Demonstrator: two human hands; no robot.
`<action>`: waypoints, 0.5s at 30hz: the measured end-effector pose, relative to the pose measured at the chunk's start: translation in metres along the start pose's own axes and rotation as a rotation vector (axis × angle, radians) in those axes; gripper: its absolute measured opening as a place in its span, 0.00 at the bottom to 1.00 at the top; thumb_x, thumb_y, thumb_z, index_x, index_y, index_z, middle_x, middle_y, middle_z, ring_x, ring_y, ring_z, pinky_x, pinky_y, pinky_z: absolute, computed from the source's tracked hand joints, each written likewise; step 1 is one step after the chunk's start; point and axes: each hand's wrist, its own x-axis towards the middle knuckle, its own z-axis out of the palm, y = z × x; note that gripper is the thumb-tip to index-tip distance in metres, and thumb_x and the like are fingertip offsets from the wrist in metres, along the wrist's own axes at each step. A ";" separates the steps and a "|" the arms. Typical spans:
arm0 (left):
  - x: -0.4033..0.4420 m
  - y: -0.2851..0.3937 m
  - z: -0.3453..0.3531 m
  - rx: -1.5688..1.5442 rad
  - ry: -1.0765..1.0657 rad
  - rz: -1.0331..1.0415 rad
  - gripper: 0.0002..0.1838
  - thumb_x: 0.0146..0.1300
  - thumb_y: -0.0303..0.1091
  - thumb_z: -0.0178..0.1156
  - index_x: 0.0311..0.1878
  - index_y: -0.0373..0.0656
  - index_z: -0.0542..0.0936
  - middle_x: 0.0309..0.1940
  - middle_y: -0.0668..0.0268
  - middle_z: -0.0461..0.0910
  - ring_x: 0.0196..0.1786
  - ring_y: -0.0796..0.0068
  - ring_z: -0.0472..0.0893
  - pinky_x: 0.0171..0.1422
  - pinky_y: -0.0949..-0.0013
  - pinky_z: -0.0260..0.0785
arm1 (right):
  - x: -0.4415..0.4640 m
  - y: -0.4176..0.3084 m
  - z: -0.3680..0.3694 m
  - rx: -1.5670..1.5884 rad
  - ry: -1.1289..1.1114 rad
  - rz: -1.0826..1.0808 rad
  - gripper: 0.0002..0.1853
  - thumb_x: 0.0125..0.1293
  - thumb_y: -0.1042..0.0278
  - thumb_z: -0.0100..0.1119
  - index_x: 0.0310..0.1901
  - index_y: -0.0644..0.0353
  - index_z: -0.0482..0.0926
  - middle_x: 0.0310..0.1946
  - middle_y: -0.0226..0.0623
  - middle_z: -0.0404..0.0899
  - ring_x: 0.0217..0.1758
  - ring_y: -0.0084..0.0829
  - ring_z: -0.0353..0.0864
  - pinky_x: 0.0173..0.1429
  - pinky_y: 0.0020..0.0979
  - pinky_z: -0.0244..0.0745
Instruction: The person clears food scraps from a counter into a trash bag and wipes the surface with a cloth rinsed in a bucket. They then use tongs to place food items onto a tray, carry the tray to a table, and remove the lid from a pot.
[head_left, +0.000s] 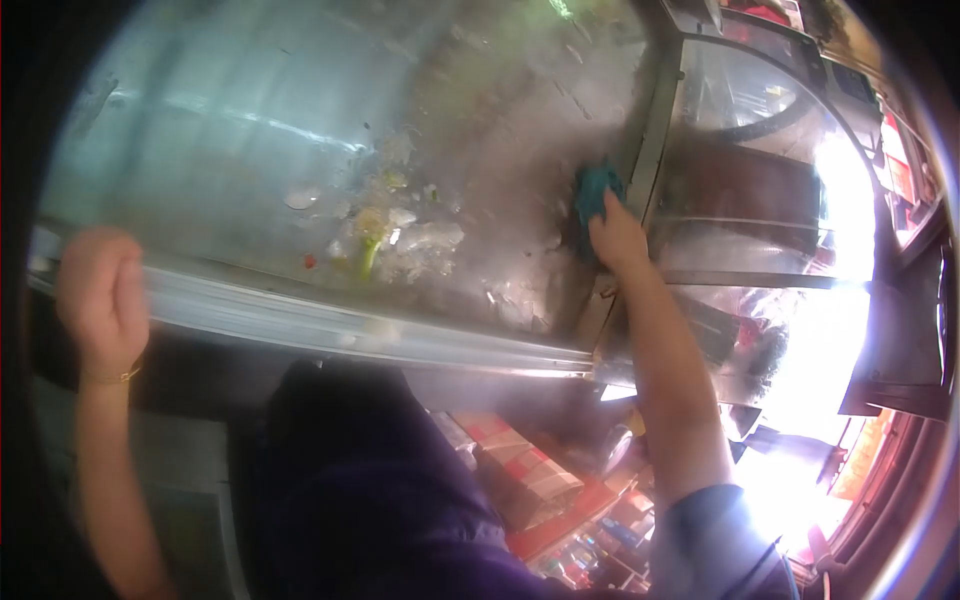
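Note:
My right hand (618,235) is closed on a teal cloth (598,193), which is against the wet metal surface (490,170) close to its right-hand border. At the far left, my left hand (102,290) is curled over the metal rail (300,318) along the near edge; its fingertips are hidden. Between the hands lies a heap of wet scraps (395,235), with whitish, clear pieces and a green and yellow bit. A small red piece (310,261) sits beside it.
A metal frame strip (655,130) bounds the surface on the right, with curved clear panels (760,170) beyond it. Below the rail, a cardboard box (520,470) with red tape stands near my legs. Strong glare comes from the right.

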 end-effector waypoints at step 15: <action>0.021 0.025 -0.007 0.108 -0.016 -0.049 0.06 0.58 0.30 0.56 0.26 0.41 0.74 0.24 0.60 0.73 0.29 0.57 0.74 0.34 0.59 0.62 | -0.132 -0.141 -0.003 1.137 -0.151 -0.039 0.32 0.63 0.64 0.62 0.65 0.63 0.61 0.56 0.47 0.72 0.55 0.33 0.73 0.57 0.31 0.71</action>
